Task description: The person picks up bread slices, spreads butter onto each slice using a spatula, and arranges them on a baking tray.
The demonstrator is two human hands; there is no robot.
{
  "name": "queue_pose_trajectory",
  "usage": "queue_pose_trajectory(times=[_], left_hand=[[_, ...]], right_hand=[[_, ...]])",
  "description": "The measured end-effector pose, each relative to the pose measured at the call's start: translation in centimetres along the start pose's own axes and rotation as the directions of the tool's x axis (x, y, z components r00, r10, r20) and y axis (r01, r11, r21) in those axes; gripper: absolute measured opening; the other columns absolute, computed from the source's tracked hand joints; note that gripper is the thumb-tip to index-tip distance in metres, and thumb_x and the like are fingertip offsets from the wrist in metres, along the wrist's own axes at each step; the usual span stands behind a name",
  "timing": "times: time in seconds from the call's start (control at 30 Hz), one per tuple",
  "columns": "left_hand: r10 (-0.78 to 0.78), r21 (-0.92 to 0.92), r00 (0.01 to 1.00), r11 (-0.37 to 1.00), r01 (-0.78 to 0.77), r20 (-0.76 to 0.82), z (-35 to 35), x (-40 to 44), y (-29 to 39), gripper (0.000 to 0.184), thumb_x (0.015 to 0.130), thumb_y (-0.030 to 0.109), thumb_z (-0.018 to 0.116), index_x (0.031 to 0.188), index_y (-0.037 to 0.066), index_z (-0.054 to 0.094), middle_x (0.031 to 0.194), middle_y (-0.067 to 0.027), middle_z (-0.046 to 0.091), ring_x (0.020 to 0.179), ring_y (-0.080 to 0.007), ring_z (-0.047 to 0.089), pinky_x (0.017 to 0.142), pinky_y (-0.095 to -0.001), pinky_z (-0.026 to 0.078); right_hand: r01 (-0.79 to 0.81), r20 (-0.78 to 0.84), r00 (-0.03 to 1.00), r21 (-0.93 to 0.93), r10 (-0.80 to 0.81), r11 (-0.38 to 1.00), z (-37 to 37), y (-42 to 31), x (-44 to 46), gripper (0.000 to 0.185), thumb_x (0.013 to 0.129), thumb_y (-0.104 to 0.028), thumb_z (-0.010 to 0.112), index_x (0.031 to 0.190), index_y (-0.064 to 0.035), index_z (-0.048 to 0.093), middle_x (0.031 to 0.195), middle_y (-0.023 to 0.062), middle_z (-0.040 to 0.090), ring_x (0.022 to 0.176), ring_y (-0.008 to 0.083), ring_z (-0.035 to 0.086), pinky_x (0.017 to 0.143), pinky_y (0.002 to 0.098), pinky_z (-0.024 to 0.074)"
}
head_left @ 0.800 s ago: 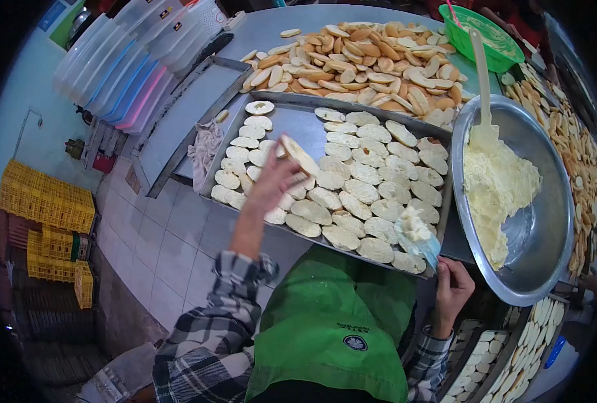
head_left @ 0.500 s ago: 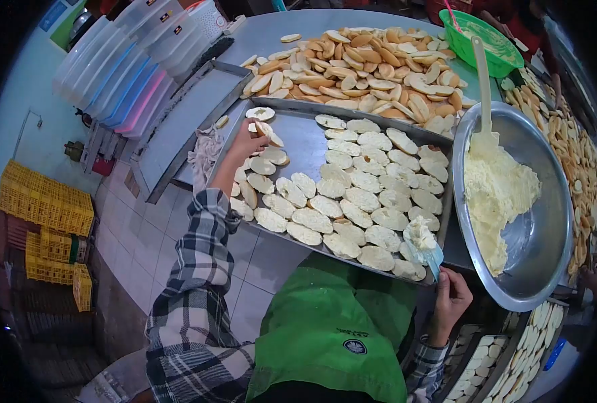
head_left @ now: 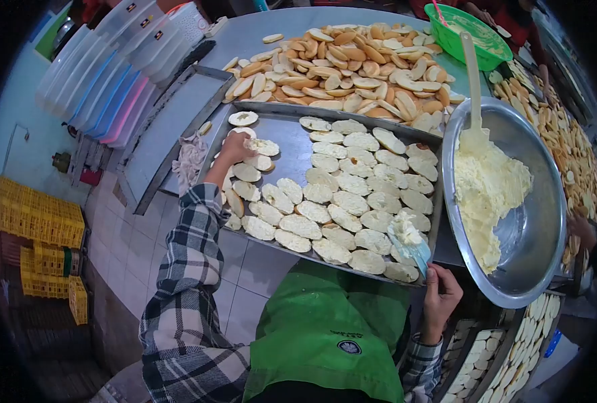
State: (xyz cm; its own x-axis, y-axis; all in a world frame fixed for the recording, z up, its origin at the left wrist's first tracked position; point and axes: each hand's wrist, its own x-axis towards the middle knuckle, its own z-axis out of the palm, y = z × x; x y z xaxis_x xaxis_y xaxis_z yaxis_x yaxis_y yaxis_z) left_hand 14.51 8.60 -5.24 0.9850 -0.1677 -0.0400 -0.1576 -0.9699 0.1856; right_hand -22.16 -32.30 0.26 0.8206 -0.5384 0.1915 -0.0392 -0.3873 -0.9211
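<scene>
My left hand (head_left: 236, 149) is at the upper left of a metal tray (head_left: 283, 138), its fingers closed on the edge of an oval bread slice (head_left: 265, 147). That slice has a pale, coated-looking face turned up, low over the tray among other slices. Rows of similar oval bread slices (head_left: 349, 202) cover the tray's middle and right. By the tray's lower right corner, my right hand (head_left: 441, 295) pinches a light blue spatula (head_left: 419, 256). A lump of pale cream (head_left: 406, 230) sits on its blade, above the slices there.
Right of the tray stands a steel bowl (head_left: 558, 235) of cream with a white spatula (head_left: 472, 87) in it. Behind lies a heap of bread pieces (head_left: 352, 64), beside a green basin (head_left: 470, 40). Yellow crates (head_left: 36, 211) and plastic boxes (head_left: 97, 87) are at left. Another person's hand (head_left: 582, 233) shows at right.
My left hand has lowered the bread slice it holds from a tilted pose to nearly flat. My right hand keeps the spatula at the tray corner. The whole view has shifted slightly.
</scene>
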Motion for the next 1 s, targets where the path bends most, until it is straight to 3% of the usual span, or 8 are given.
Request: queue_pose_trajectory(times=[0.17, 0.27, 0.4, 0.47, 0.6, 0.73, 0.83, 1.0], left_hand=[[-0.014, -0.024, 1.0, 1.0, 0.014, -0.004, -0.4, 2.7, 0.5, 0.052, 0.056, 0.032, 0.078, 0.1, 0.009, 0.061, 0.105, -0.0141, 0.055, 0.101, -0.0286, 0.051, 0.087, -0.036, 0.041], [0.2, -0.112, 0.957, 0.967, -0.227, -0.209, -0.9, 4.9, 3.8, 0.034, 0.069, 0.023, 0.069, 0.098, 0.008, 0.061, 0.097, -0.0155, 0.057, 0.094, -0.031, 0.053, 0.082, -0.0394, 0.042], [0.222, -0.196, 0.965, 0.949, -0.246, -0.139, -1.1, 9.1, 11.2, 0.025, 0.075, 0.018, 0.061, 0.097, 0.006, 0.06, 0.095, -0.0154, 0.058, 0.093, -0.0319, 0.053, 0.082, -0.0393, 0.042], [0.411, -0.093, 0.898, 0.899, -0.428, -0.157, 0.5, 11.8, 13.4, 0.022, 0.078, 0.012, 0.053, 0.098, 0.006, 0.059, 0.101, -0.0149, 0.055, 0.096, -0.0319, 0.051, 0.084, -0.0409, 0.041], [0.131, 0.013, 0.965, 0.991, -0.131, -0.228, 2.3, 15.9, 17.0, 0.04, 0.078, 0.006, 0.048, 0.118, 0.01, 0.046, 0.128, -0.0125, 0.04, 0.117, -0.0306, 0.037, 0.088, -0.0481, 0.037], [0.219, 0.034, 0.841, 0.972, -0.233, -0.495, 3.1, 18.5, 17.5, 0.044, 0.078, 0.006, 0.05, 0.121, 0.011, 0.043, 0.131, -0.0106, 0.037, 0.122, -0.0306, 0.033, 0.09, -0.0536, 0.034], [0.321, 0.148, 0.921, 0.944, -0.294, -0.221, 2.6, 19.4, 17.7, 0.039, 0.078, 0.005, 0.05, 0.116, 0.011, 0.048, 0.127, -0.0115, 0.042, 0.117, -0.0318, 0.039, 0.087, -0.05, 0.037], [0.307, 0.169, 0.924, 0.947, -0.273, -0.227, 2.0, 19.4, 18.2, 0.033, 0.075, 0.005, 0.053, 0.107, 0.011, 0.053, 0.115, -0.0151, 0.05, 0.107, -0.0308, 0.048, 0.081, -0.0437, 0.042]], right_hand=[[-0.021, 0.022, 1.0, -0.017, 0.021, 1.0, 0.1, 0.1, 0.1, 0.008, 0.077, -0.001, 0.061, 0.083, 0.0021, 0.064, 0.064, 0.0076, 0.058, 0.058, 0.0109, 0.052, 0.055, 0.0216, 0.0409], [-0.028, 0.054, 0.998, 0.004, 0.028, 1.0, 1.0, -0.4, 0.2, 0.008, 0.076, -0.002, 0.062, 0.083, 0.0016, 0.065, 0.065, 0.0084, 0.059, 0.056, 0.0116, 0.053, 0.054, 0.0223, 0.0415], [-0.049, 0.082, 0.995, -0.008, 0.049, 0.999, 1.7, -1.2, 0.6, 0.008, 0.076, -0.002, 0.063, 0.083, 0.0015, 0.065, 0.068, 0.0101, 0.061, 0.059, 0.0131, 0.056, 0.056, 0.0232, 0.0432], [-0.05, 0.087, 0.995, -0.013, 0.051, 0.999, 1.8, -1.3, 0.7, 0.008, 0.077, -0.002, 0.061, 0.083, 0.0027, 0.064, 0.066, 0.0068, 0.058, 0.058, 0.0102, 0.052, 0.053, 0.0217, 0.04], [-0.088, 0.091, 0.991, -0.095, 0.097, 0.992, 1.3, -1.6, 1.2, 0.008, 0.074, 0.0, 0.062, 0.081, 0.0017, 0.065, 0.071, 0.0116, 0.063, 0.06, 0.0158, 0.059, 0.057, 0.0243, 0.0447], [-0.068, 0.078, 0.994, -0.048, 0.072, 0.997, 1.6, -0.4, 1.3, 0.009, 0.078, -0.002, 0.061, 0.084, 0.0031, 0.065, 0.062, 0.0051, 0.056, 0.055, 0.0074, 0.049, 0.05, 0.0196, 0.0375], [-0.121, 0.121, 0.984, -0.056, 0.127, 0.991, 2.0, -0.3, 1.9, 0.009, 0.078, -0.002, 0.061, 0.084, 0.0033, 0.064, 0.064, 0.0062, 0.058, 0.055, 0.0085, 0.051, 0.05, 0.0198, 0.0392], [-0.126, 0.134, 0.982, -0.032, 0.129, 0.991, 3.0, -0.3, 2.5, 0.009, 0.078, -0.003, 0.061, 0.083, 0.0033, 0.064, 0.066, 0.0079, 0.06, 0.055, 0.0102, 0.054, 0.05, 0.02, 0.0406]])
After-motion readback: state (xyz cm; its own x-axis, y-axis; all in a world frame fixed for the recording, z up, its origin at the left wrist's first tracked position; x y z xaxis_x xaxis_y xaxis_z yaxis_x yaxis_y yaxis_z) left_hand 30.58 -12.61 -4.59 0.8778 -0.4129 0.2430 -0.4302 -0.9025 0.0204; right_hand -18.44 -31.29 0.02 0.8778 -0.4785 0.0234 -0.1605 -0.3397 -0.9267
